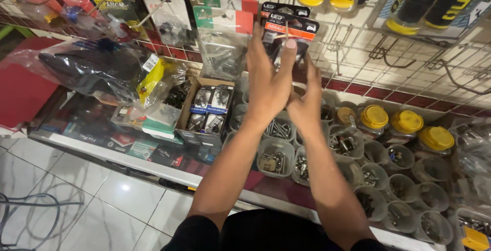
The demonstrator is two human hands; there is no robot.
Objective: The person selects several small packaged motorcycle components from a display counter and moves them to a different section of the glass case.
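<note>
Tabletop [153, 166]: tubs of screws [276, 161] at frame centre | left hand [268, 84], right hand [306, 105] raised, fingers clamped on blister pack [296, 28], upper centre | step: hanging it on wire rack [358, 51]; next move likely needs hole lined up with hook.

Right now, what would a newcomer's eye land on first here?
Both hands, left hand and right hand, raised at centre frame, gripping a small black-and-orange blister pack against the white wire rack. Below them, rows of clear tubs of screws and small hardware cover the glass counter, with yellow-lidded jars to the right.
</note>
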